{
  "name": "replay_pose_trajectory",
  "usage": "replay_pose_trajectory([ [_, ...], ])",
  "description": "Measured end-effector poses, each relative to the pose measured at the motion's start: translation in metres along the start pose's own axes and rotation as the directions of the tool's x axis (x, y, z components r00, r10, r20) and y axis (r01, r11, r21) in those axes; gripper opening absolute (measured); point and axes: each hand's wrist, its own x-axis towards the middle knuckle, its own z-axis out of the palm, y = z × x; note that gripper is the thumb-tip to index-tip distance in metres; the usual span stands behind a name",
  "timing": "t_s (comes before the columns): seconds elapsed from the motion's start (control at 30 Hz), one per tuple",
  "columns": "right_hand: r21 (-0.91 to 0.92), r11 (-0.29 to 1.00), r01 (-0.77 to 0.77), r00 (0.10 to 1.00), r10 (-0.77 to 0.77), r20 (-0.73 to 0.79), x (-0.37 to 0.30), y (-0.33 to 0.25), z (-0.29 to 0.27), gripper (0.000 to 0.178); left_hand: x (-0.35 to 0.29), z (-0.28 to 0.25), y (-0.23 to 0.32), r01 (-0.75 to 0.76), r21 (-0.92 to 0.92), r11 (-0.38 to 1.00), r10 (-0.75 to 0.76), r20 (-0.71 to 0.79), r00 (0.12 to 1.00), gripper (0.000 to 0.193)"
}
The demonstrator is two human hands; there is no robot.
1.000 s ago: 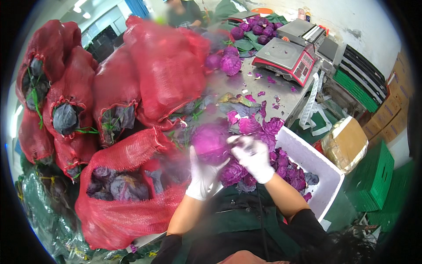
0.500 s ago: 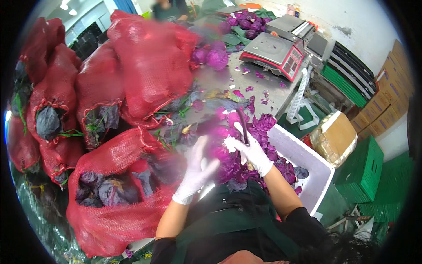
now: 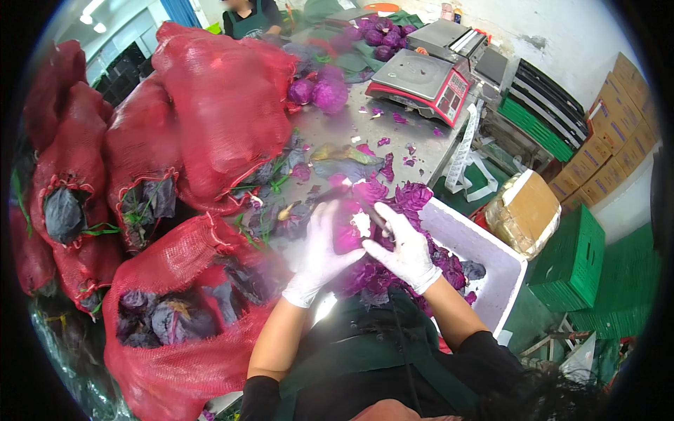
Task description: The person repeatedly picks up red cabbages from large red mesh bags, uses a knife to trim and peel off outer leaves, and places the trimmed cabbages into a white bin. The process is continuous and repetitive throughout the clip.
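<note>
In front of my apron, a trimmed red cabbage point(image 3: 349, 229) with a pale cut stem end sits between my two white-gloved hands. My left hand point(image 3: 321, 249) is curved around its left side, thumb toward me. My right hand point(image 3: 406, 250) is against the right side and also holds a dark, thin knife point(image 3: 380, 224), mostly hidden by the fingers. Below and to the right, loose purple cabbage leaves point(image 3: 414, 200) are heaped in a white plastic bin point(image 3: 507, 281). The cabbage's lower part is blurred.
Red mesh sacks point(image 3: 217, 112) of cabbages crowd the left; an opened sack point(image 3: 189, 358) lies nearest. Peeled cabbages point(image 3: 328, 96) and a red-edged scale point(image 3: 420, 81) stand on the metal table point(image 3: 354, 130). Green crates point(image 3: 569, 259) are at right. A co-worker point(image 3: 251, 19) stands at the far side.
My right hand has closed in on the cabbage, and the knife, upright before, now lies lower between its fingers. My left hand has shifted up around the cabbage. The whole view has moved slightly.
</note>
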Motion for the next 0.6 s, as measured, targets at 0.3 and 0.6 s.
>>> replay_pose_trajectory([
  [0.3,-0.214,0.967,0.136,0.985,-0.156,-0.079,0.036,0.044,0.03,0.034,0.016,0.001,0.012,0.036,0.149,0.988,-0.039,0.016,0.999,0.105],
  [0.6,-0.227,0.966,0.119,0.993,-0.121,0.008,0.001,0.037,0.01,0.087,0.025,-0.003,0.016,0.076,0.171,0.982,-0.082,0.033,0.996,0.106],
])
